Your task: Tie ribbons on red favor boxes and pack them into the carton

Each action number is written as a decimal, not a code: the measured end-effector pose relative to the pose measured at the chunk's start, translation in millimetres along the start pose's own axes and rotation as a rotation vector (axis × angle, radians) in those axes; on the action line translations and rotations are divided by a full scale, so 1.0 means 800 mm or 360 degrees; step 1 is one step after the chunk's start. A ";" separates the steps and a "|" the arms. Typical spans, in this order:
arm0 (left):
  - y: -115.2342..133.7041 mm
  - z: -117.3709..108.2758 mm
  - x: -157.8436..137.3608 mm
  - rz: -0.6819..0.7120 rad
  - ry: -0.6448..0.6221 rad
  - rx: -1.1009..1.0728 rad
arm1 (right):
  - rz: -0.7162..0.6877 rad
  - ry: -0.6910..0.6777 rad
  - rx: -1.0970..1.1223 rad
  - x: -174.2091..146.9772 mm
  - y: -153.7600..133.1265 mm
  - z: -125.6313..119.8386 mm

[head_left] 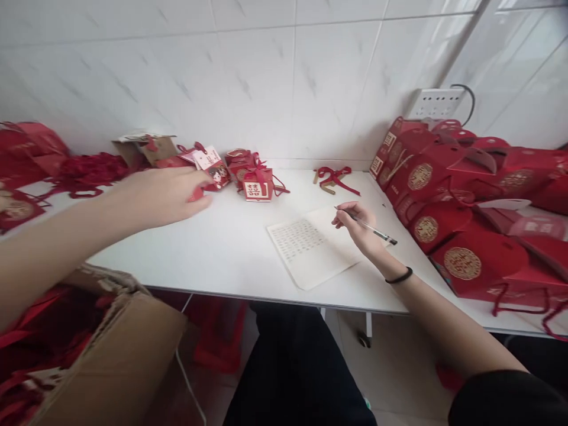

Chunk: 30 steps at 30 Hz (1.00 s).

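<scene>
My left hand (171,194) is stretched over the left part of the table, slightly blurred, with thumb and forefinger apart. A bit of red shows between them; I cannot tell whether it is held or lies behind. Close to the fingertips lies a red packet with a pink and white cartoon card (210,163). My right hand (358,228) grips a pen (375,231) above the right page of an open notebook (306,251). Rows of small handwritten marks fill the upper part of its left page. Right of the card stand small red gift boxes (258,188) with ribbon bows.
Many red gift boxes with gold emblems (464,263) are piled at the right, below a power strip (435,103). Red and gold ribbons (335,179) lie near the wall. A cardboard box (133,343) with red contents stands front left. Red ribbon bundles (91,170) lie at left.
</scene>
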<state>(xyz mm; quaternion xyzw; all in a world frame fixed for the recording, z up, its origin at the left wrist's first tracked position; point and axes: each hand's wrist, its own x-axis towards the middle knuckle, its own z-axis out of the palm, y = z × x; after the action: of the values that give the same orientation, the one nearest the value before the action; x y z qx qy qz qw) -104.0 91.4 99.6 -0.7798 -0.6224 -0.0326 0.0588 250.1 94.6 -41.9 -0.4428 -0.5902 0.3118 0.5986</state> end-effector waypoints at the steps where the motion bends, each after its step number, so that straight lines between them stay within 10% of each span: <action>1: 0.044 0.007 0.025 0.0148 0.0073 0.0057 | 0.0046 0.0008 -0.0018 0.000 0.004 -0.006; 5: 0.182 0.073 0.100 0.0483 0.0181 -0.0245 | 0.0183 0.0101 -0.0163 -0.002 0.023 -0.025; 8: 0.218 0.139 0.126 0.0641 0.0090 -0.0535 | 0.0248 0.0096 -0.0104 -0.004 0.024 -0.022; 13: 0.198 0.203 0.123 0.0827 0.0056 -0.0774 | 0.0314 -0.0103 0.0020 -0.017 0.006 -0.002; 30: 0.193 0.222 0.117 0.0848 -0.0160 -0.0851 | 0.0287 -0.0548 -0.0328 -0.039 0.001 0.065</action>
<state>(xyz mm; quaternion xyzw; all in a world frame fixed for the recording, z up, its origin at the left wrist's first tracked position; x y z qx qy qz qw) 63.6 172.0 -72.5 -0.9028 -0.3693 -0.1390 -0.1710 195.7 75.2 -60.6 -0.4928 -0.6704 0.3733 0.4103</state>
